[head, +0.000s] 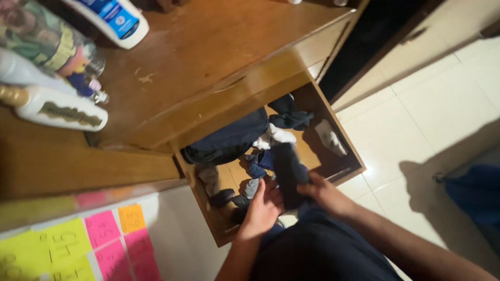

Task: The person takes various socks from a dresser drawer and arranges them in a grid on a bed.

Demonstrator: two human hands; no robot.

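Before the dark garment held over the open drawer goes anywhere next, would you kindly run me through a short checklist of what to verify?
1. Both hands on the dark garment: ok; left hand grips its lower edge, right hand holds its side.
2. Drawer open far enough: ok; pulled well out from the wooden desk.
3. Free room inside: not ok; clothes crowd the left and middle, only the bare wood by the pale sock shows.
4. Garment folded neatly: cannot tell; too dark and blurred.
5. Bottles on the desk clear of the drawer: ok; they lie well away from it.
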